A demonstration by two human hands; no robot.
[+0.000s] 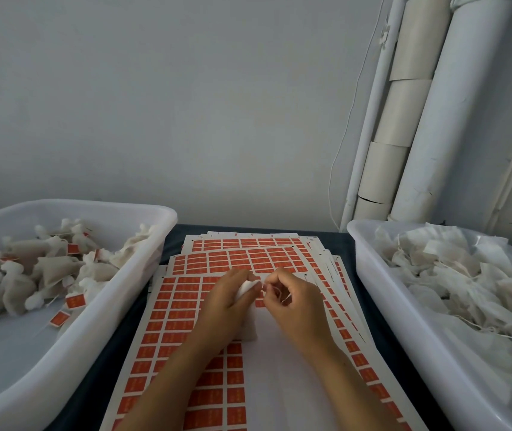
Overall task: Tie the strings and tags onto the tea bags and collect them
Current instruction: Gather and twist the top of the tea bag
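Note:
My left hand (pixel 223 301) grips a white tea bag (pixel 250 329) by its gathered neck, the bag hanging below the fingers over the sticker sheets. My right hand (pixel 290 301) pinches the bag's thin white string (pixel 283 298) beside the neck, and a loop of string shows between its curled fingers. Sheets of orange tag stickers (pixel 186 306) lie stacked under both hands. A white tub on the left (pixel 102 321) holds tea bags with orange tags (pixel 74 301) tied on. A white tub on the right (pixel 404 312) is full of bags with loose strings (pixel 454 275).
The sheets lie on a dark blue tabletop (pixel 338 244) between the two tubs. White and beige wrapped pipes (pixel 429 119) rise against the wall at the back right, with a thin white cord (pixel 346 135) hanging beside them.

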